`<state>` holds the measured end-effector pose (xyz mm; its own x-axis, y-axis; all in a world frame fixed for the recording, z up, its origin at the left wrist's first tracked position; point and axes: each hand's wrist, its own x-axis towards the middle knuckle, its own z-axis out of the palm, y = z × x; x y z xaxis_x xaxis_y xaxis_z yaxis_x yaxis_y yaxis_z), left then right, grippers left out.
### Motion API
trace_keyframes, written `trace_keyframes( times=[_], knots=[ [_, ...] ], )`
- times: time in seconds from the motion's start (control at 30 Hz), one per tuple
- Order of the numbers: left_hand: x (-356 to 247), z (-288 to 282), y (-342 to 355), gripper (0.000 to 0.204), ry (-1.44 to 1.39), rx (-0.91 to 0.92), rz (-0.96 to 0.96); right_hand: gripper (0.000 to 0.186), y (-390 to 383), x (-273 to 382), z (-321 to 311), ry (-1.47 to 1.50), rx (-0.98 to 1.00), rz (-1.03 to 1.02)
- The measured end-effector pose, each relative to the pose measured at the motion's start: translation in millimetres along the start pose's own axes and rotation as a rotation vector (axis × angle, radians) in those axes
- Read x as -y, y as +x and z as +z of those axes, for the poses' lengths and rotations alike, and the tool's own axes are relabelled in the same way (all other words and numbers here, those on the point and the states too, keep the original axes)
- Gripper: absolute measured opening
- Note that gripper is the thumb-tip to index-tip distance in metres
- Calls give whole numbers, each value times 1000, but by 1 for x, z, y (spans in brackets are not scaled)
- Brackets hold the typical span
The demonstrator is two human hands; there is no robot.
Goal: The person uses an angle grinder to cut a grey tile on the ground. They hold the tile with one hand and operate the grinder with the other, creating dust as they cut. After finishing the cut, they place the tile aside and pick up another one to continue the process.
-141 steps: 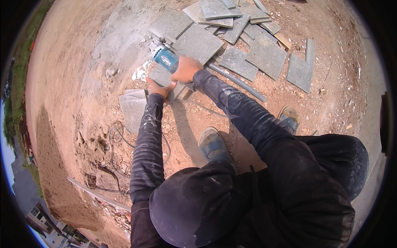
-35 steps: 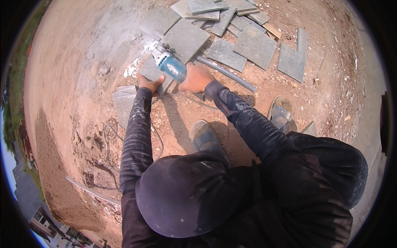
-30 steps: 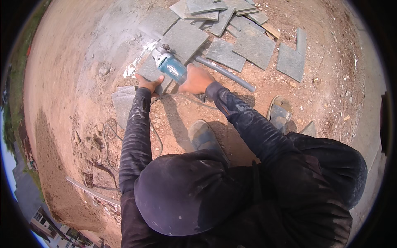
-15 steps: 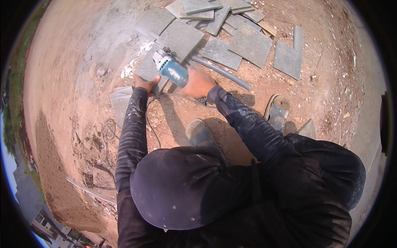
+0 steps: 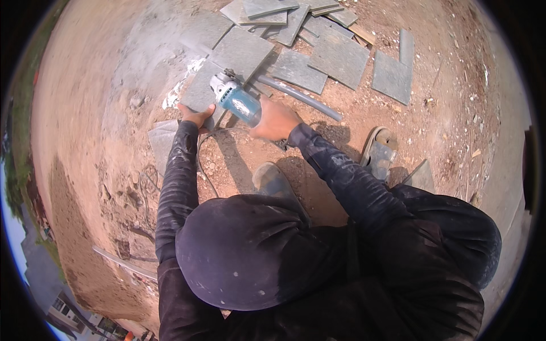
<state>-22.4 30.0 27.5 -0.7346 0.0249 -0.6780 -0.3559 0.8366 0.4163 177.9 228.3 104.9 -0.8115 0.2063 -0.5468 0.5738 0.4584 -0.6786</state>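
Observation:
My right hand point(image 5: 277, 119) is wrapped around the body of a teal and silver angle grinder point(image 5: 241, 107). The grinder's head lies over a grey stone tile point(image 5: 198, 91), close to that tile's right side. A pale dust streak point(image 5: 195, 46) shoots away from it toward the far left. The cutting disc itself is mostly hidden by the head. With thumb on top, my left hand point(image 5: 197, 116) grips the near edge of the same tile; its fingertips underneath are hidden. A larger grey tile point(image 5: 244, 54) lies just beyond the grinder.
Several loose stone tiles point(image 5: 341, 57) are piled beyond my hands. A grey pipe point(image 5: 301, 96) lies right of the grinder. The power cord point(image 5: 200, 162) loops near my left arm. My sandalled feet point(image 5: 276, 181) stand close behind on dirt. More tile pieces point(image 5: 163, 139) lie left.
The grinder has moved slightly toward me along the tile, with my right hand still around it. My left hand keeps its hold on the tile edge. The whole view has shifted a little.

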Motion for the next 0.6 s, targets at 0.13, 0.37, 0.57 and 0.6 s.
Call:
trace_keyframes(
  times=[0.13, 0.37, 0.57, 0.6],
  knots=[
    [3, 2, 5, 141, 5, -11, 16, 69, -3, -4, 0, -8, -10, -6],
    [0, -1, 0, 144, -63, 26, 14, 71, -6, -7, 1, -21, -15, -13],
    [6, 0, 5, 141, 14, -9, 30, 79, -9, -5, -3, -21, 44, 18],
    [4, 0, 4, 140, 18, -3, 30, 76, -9, -6, -3, -16, 36, 27]
  ],
)
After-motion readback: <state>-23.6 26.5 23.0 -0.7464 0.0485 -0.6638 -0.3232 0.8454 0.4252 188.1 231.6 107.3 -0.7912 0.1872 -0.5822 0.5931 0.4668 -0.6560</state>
